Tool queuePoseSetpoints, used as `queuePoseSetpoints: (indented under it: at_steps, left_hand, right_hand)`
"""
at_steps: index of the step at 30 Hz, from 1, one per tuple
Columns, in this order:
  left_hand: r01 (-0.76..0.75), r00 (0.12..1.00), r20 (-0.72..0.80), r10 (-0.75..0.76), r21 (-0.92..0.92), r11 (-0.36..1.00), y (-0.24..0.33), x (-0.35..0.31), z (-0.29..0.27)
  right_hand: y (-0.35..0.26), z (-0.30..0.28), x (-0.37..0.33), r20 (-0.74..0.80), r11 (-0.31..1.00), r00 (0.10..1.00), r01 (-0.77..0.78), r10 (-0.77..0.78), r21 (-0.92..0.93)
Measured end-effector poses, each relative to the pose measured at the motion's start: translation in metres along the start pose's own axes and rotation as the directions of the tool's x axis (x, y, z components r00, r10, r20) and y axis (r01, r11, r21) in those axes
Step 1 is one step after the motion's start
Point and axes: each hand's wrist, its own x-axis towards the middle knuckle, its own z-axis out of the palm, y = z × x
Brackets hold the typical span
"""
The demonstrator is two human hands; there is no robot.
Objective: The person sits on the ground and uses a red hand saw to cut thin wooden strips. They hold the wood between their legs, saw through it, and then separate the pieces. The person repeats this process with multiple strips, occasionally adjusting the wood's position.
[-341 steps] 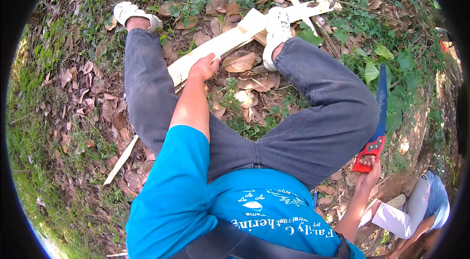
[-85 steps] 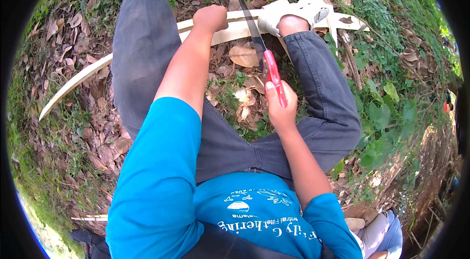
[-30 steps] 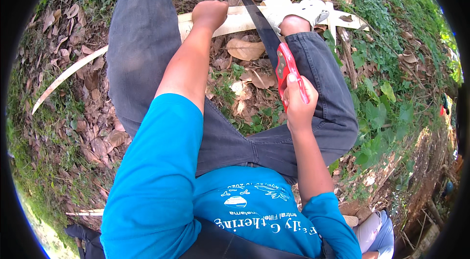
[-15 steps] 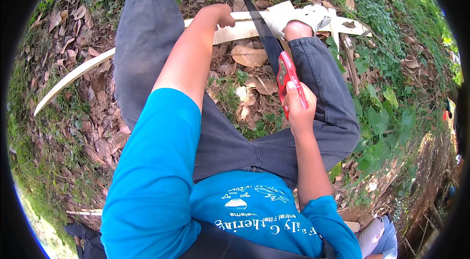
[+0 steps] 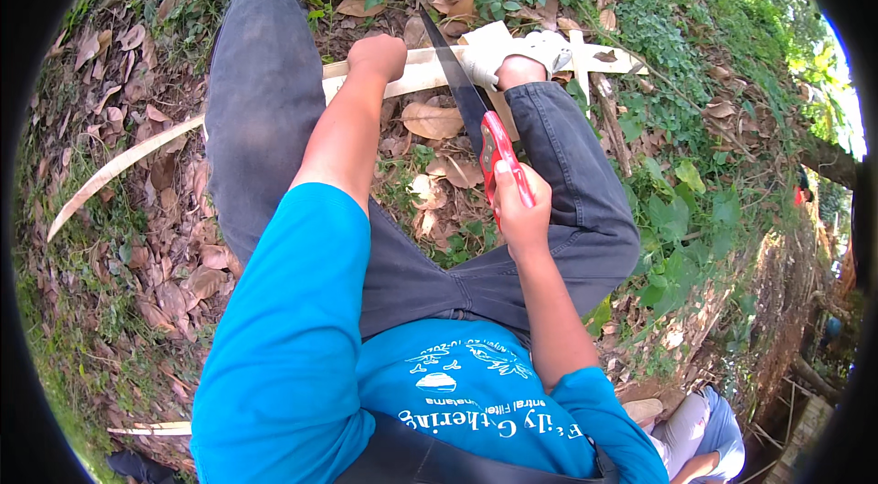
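Note:
My left hand [image 5: 378, 56] is closed in a fist at a pale wooden strip [image 5: 421, 82] that lies across the ground between my feet. Its fingertips are turned away from view. In my right hand [image 5: 526, 214] is the red handle of a hand saw [image 5: 470, 100], gripped with the thumb on top. The dark blade slants up and away to the left, crossing over the strips just left of my shoe [image 5: 540, 50]. That shoe rests on or against the wood. Whether the teeth touch the wood is hard to tell.
A long curved strip [image 5: 119, 173] sticks out left of my left leg. Another short pale piece [image 5: 581, 63] crosses the strips beyond my right foot. Dry leaves [image 5: 433, 121] and green plants cover the ground. Another person's legs [image 5: 690, 434] show at lower right.
The whole view has shifted, so the scene sits further left and slightly lower. My left fist has come slightly nearer to me. The saw keeps about the same place over the strips.

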Motion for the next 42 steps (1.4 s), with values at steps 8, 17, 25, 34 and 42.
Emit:
queuePoseSetpoints:
  at_steps: [8, 17, 25, 34, 42]
  left_hand:
    - [-0.107, 0.988, -0.104, 0.111, 0.049, 0.993, -0.007, -0.001, 0.006]
    - [-0.13, 0.984, -0.116, 0.137, 0.063, 0.989, -0.004, 0.003, 0.008]
    - [-0.198, 0.968, -0.134, 0.21, 0.096, 0.975, -0.009, 0.016, 0.01]
    - [-0.171, 0.984, -0.038, 0.174, 0.068, 0.983, -0.014, 0.03, 0.013]
    - [-0.155, 0.988, 0.021, 0.154, 0.071, 0.985, -0.008, 0.035, 0.0]
  right_hand:
    - [-0.015, 0.002, 0.0, -0.011, 0.996, 0.998, -0.066, 0.067, 0.061]
    - [-0.014, 0.012, -0.003, -0.034, 0.994, 0.999, -0.013, 0.01, -0.107]
    - [0.006, 0.002, -0.004, -0.04, 0.999, 0.999, -0.036, 0.036, 0.006]
    - [-0.009, -0.007, 0.018, 0.003, 0.982, 0.999, 0.041, -0.042, 0.183]
    - [0.006, 0.011, 0.045, -0.024, 0.989, 1.0, 0.016, -0.013, 0.148]
